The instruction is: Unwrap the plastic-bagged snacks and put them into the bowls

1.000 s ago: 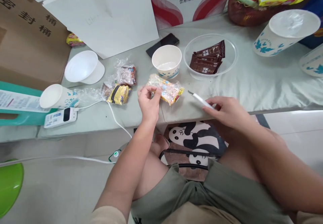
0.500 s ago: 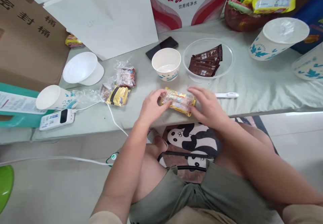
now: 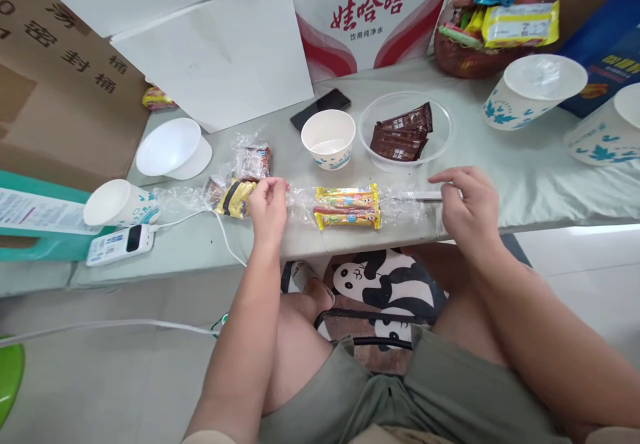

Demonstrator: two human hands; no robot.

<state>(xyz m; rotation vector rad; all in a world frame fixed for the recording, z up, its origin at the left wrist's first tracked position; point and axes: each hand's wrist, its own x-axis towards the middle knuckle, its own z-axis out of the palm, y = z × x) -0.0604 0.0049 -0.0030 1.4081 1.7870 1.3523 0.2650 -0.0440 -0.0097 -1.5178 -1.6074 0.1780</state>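
Observation:
Two yellow snack packets (image 3: 347, 208) lie side by side at the table's front, inside clear plastic wrap (image 3: 300, 209) that stretches out to both sides. At the left end of the wrap, my left hand (image 3: 269, 209) is closed with its fingers pinched on the film. My right hand (image 3: 471, 211) is closed at the opposite end, its index finger raised and the thumb side by the film. The exact grip there is hard to make out. A white stick-like tool (image 3: 425, 195) lies partly behind the film beside my right hand. Left of my left hand is a wrapped yellow packet (image 3: 237, 199).
Behind the packets stand a paper cup (image 3: 328, 139) and a clear bowl (image 3: 367, 124) of brown packets. A phone (image 3: 320, 109), white bowl (image 3: 170, 145), tipped cup (image 3: 117, 203) and power bank (image 3: 120, 244) with a cable lie leftward. More cups (image 3: 530, 91) and boxes (image 3: 370, 24) stand behind.
My hands have moved apart from the packets out to the two ends of the plastic wrap. The film is now drawn out sideways, and the packets show uncovered by fingers.

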